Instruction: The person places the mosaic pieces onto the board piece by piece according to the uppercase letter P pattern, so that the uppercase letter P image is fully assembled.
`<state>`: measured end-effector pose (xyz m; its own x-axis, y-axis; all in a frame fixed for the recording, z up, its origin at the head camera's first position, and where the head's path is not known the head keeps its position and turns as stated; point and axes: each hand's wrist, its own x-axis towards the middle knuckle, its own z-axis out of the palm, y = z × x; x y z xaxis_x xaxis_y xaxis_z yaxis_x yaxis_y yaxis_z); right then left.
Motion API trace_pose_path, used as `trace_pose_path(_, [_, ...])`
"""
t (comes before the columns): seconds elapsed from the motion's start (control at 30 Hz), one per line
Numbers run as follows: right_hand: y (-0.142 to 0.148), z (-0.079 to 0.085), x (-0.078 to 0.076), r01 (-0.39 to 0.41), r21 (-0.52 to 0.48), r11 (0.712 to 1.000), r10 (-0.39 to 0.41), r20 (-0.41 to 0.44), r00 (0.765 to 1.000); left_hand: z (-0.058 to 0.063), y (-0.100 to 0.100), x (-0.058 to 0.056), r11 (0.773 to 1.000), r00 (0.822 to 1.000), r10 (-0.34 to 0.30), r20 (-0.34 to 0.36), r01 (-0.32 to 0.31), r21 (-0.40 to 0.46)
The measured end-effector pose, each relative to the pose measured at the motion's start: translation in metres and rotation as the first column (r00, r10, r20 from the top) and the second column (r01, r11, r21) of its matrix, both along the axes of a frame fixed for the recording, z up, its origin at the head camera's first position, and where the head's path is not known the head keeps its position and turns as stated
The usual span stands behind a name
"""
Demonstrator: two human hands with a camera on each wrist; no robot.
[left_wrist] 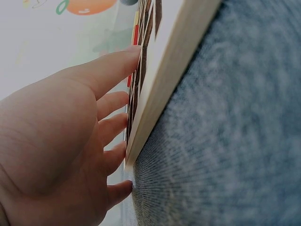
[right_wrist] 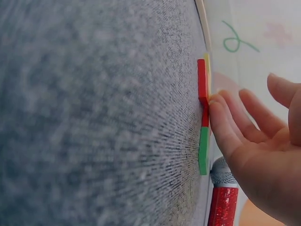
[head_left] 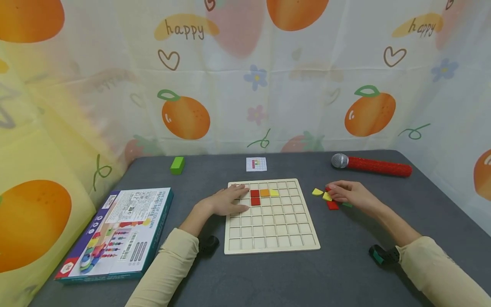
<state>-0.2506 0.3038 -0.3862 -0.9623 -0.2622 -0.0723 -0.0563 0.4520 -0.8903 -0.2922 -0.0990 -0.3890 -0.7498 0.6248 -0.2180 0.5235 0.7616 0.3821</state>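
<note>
A pale wooden grid board [head_left: 271, 250] lies flat on the table. Its upper rows hold two red tiles [head_left: 255, 201], an orange tile [head_left: 264, 193] and a yellow tile [head_left: 274, 192]. Over the board's left edge my left hand [head_left: 224, 201] rests with spread fingers; the thumb touches the frame in the left wrist view. My right hand [head_left: 354, 195] is at a small group of loose pieces right of the board, its fingertips touching them. Among these are a yellow piece [head_left: 317, 192], a red piece [head_left: 332, 205] and a green piece [right_wrist: 203, 150]. The fingers partly cover the group.
A small printed pattern card [head_left: 256, 164] lies behind the board. At the back left stands a green block [head_left: 177, 165]; a boxed toy set [head_left: 119, 230] lies at the left. A red glittery microphone [head_left: 377, 166] lies at the back right, before a fruit-printed cloth [head_left: 230, 85].
</note>
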Motion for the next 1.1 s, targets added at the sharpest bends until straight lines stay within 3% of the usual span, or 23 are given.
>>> trace_pose_path(0.33, [-0.0002, 0.0023, 0.0024, -0.046, 0.077, 0.996, 0.048, -0.018, 0.999, 0.0003, -0.0001, 0.0001, 1.0, 1.0, 0.001, -0.001, -0.001, 0.006])
trace_pose_path(0.67, [0.0016, 0.0025, 0.0057, -0.072, 0.088, 0.993, 0.074, -0.022, 0.997, -0.0002, -0.0009, 0.0007, 1.0, 1.0, -0.004, -0.004, 0.004, 0.009])
trace_pose_path(0.83, [0.0011, 0.002, 0.006, -0.085, 0.165, 0.983, 0.094, -0.053, 0.994, -0.0004, -0.001, -0.0001, 1.0, 1.0, -0.004, 0.006, 0.004, 0.011])
trace_pose_path(1.0, [0.0005, 0.0018, 0.0057, -0.13, 0.241, 0.962, 0.159, -0.105, 0.982, -0.0006, -0.0003, -0.0009, 1.0, 1.0, 0.0, 0.007, 0.0, 0.004])
trace_pose_path(1.1, [0.0009, 0.001, 0.0052, -0.181, 0.224, 0.958, 0.208, -0.105, 0.972, -0.0007, -0.0001, -0.0008, 1.0, 1.0, 0.002, 0.007, -0.002, 0.002])
